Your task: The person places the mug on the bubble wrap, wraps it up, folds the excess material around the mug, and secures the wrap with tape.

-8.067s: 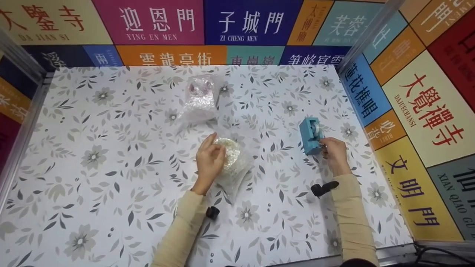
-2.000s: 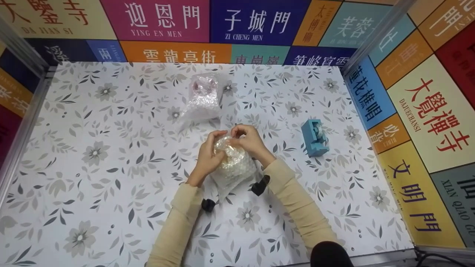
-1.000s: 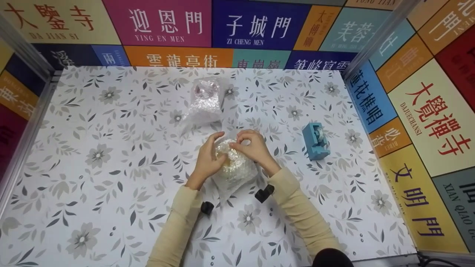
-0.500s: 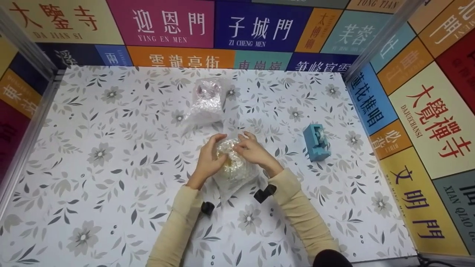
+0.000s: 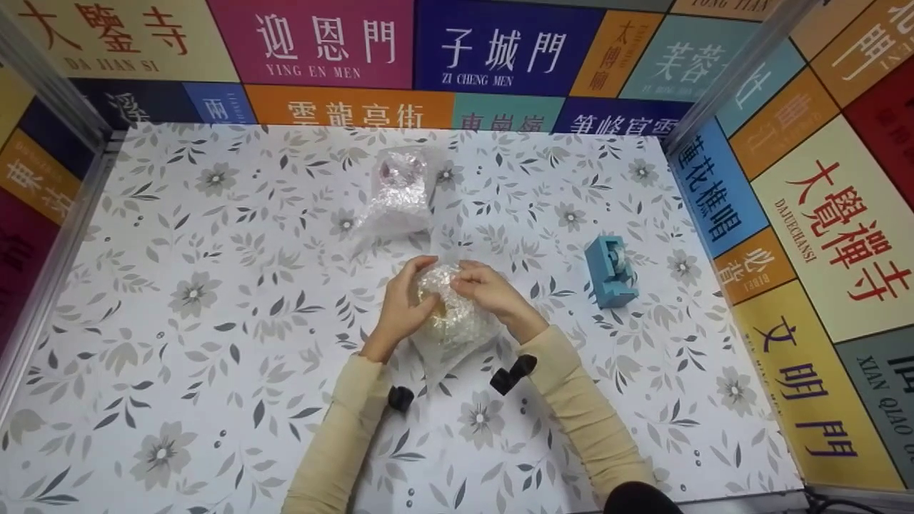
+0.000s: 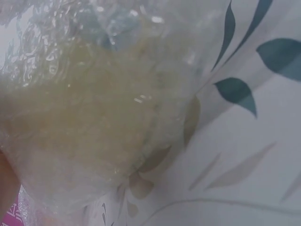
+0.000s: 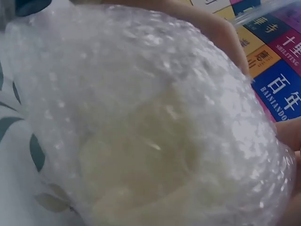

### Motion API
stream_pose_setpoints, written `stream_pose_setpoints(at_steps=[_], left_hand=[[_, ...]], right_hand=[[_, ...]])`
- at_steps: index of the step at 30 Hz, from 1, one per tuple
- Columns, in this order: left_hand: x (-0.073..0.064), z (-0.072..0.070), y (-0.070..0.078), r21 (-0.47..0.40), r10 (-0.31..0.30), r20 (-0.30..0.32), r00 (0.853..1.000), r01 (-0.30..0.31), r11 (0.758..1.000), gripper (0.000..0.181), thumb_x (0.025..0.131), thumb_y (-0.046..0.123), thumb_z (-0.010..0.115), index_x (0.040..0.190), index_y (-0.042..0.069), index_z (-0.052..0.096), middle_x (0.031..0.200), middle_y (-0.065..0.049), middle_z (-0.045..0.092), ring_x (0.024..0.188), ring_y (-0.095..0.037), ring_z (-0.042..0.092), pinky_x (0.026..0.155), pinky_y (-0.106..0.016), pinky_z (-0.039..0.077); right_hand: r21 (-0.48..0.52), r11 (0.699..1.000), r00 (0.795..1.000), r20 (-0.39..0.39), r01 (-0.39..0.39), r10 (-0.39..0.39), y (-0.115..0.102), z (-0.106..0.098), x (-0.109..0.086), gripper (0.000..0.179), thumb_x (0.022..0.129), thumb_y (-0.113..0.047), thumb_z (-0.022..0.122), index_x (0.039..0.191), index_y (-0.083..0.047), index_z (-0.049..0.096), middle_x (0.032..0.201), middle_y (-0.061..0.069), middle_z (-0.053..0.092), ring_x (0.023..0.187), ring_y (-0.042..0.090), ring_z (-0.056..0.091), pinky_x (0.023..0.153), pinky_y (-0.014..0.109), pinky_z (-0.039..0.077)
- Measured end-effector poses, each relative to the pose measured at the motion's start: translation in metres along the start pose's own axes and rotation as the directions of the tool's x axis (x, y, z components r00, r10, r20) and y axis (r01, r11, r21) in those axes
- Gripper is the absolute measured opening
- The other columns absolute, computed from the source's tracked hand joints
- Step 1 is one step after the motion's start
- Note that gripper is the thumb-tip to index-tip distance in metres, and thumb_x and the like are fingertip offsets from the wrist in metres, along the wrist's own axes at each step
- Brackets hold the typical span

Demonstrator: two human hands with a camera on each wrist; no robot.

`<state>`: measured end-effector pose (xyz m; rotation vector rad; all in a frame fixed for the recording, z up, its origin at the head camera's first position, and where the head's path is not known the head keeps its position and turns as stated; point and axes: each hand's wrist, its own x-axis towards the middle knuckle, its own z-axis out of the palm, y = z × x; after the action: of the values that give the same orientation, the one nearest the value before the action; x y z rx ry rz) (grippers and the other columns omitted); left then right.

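A bubble-wrapped bundle (image 5: 457, 325) lies on the table between both hands; something pale yellow shows blurrily through its wrap. The left hand (image 5: 401, 307) grips its left side, thumb across the top and fingers round the far edge. On the upper right of the bundle, the right hand (image 5: 493, 293) has its thumb and curled fingers against the wrap. Close up in the left wrist view, the bundle (image 6: 94, 108) fills the left side. Fingers (image 7: 289, 134) touch the wrap (image 7: 141, 70) at the right edge of the right wrist view. Some fingertips are hidden.
A second bubble-wrapped bundle (image 5: 401, 196), with pinkish contents, stands farther back. To the right sits a blue tape dispenser (image 5: 610, 275) with a roll in it. The table (image 5: 235, 400) has a leaf-patterned cover, and printed panels (image 5: 321, 43) wall its back and sides.
The right hand has left the tape dispenser and come over to the near bundle. During the last second its fingers shift slightly on the wrap, while the left hand keeps its grip.
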<state>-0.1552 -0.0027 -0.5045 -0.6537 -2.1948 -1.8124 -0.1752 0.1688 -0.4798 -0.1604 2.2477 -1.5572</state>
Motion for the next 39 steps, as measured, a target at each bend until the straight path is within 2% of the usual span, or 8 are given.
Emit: stream_pose_setpoints(at_steps=[5,13,19,23,28,34,37,39], left_hand=[[-0.002,0.005,-0.025,0.010,0.005,-0.006,1.000,-0.005,1.000,0.052,0.068,-0.001,0.060,0.119,-0.008,0.049,0.116,-0.021,0.057,0.111,-0.032,0.051,0.098,-0.041,0.036],[-0.004,0.003,-0.027,0.116,0.027,0.001,1.000,-0.027,0.993,0.052,0.070,0.009,0.059,0.120,-0.003,0.049,0.118,-0.016,0.057,0.110,-0.028,0.052,0.096,-0.037,0.038],[-0.010,0.001,-0.028,0.162,0.055,-0.010,0.998,-0.053,0.985,0.052,0.075,0.016,0.061,0.121,-0.004,0.047,0.119,-0.019,0.054,0.112,-0.032,0.050,0.100,-0.041,0.034],[-0.014,-0.002,-0.027,0.176,0.044,-0.043,0.998,-0.036,0.984,0.052,0.078,0.021,0.063,0.121,-0.005,0.048,0.118,-0.019,0.054,0.113,-0.031,0.049,0.099,-0.042,0.035],[-0.020,-0.004,-0.025,0.184,0.024,-0.086,0.996,-0.008,0.983,0.052,0.079,0.020,0.064,0.121,-0.007,0.048,0.120,-0.020,0.053,0.116,-0.032,0.047,0.101,-0.041,0.033],[-0.029,-0.007,-0.024,0.137,-0.002,-0.120,0.993,0.018,0.990,0.055,0.079,0.015,0.064,0.125,-0.009,0.044,0.124,-0.026,0.049,0.120,-0.034,0.043,0.103,-0.042,0.030],[-0.035,-0.011,-0.021,0.162,-0.089,-0.170,0.981,0.117,0.980,0.060,0.079,0.015,0.064,0.127,-0.010,0.039,0.127,-0.027,0.045,0.121,-0.037,0.039,0.103,-0.045,0.029],[-0.040,-0.013,-0.016,0.167,-0.214,-0.222,0.951,0.254,0.953,0.064,0.079,0.018,0.063,0.129,-0.010,0.036,0.130,-0.028,0.041,0.122,-0.039,0.037,0.103,-0.047,0.029]], right_hand=[[-0.086,0.993,0.989,-0.116,0.082,-0.092,0.000,0.009,-0.001,0.018,0.083,-0.002,0.055,0.082,0.015,0.061,0.130,0.030,0.041,0.129,0.038,0.023,0.108,0.045,0.014],[-0.245,0.959,0.962,-0.197,0.139,-0.190,0.001,0.013,-0.005,0.014,0.080,-0.003,0.059,0.080,0.010,0.065,0.121,0.027,0.052,0.124,0.037,0.032,0.105,0.045,0.023],[-0.309,0.931,0.939,-0.214,0.196,-0.269,0.002,0.011,-0.008,0.014,0.079,-0.006,0.063,0.082,0.007,0.068,0.116,0.024,0.057,0.111,0.038,0.050,0.089,0.042,0.044],[-0.271,0.937,0.922,-0.255,0.221,-0.292,0.007,0.009,-0.008,0.018,0.078,-0.012,0.067,0.080,0.006,0.069,0.111,0.021,0.060,0.105,0.033,0.056,0.076,0.035,0.052],[-0.214,0.958,0.921,-0.298,0.191,-0.250,0.005,0.010,-0.011,0.012,0.077,-0.008,0.067,0.079,0.004,0.068,0.112,0.018,0.061,0.108,0.032,0.055,0.076,0.040,0.051],[-0.133,0.968,0.909,-0.337,0.212,-0.246,0.011,0.012,-0.013,0.013,0.083,-0.012,0.064,0.086,0.001,0.065,0.111,0.014,0.062,0.106,0.027,0.056,0.075,0.041,0.051],[-0.011,0.977,0.915,-0.349,0.211,-0.201,0.014,0.010,-0.014,0.019,0.088,-0.014,0.059,0.097,0.003,0.061,0.110,0.014,0.061,0.104,0.026,0.055,0.080,0.038,0.048],[0.114,0.979,0.933,-0.340,0.170,-0.122,0.016,0.008,-0.014,0.026,0.091,-0.015,0.053,0.107,0.005,0.058,0.112,0.017,0.058,0.106,0.027,0.052,0.087,0.037,0.044]])
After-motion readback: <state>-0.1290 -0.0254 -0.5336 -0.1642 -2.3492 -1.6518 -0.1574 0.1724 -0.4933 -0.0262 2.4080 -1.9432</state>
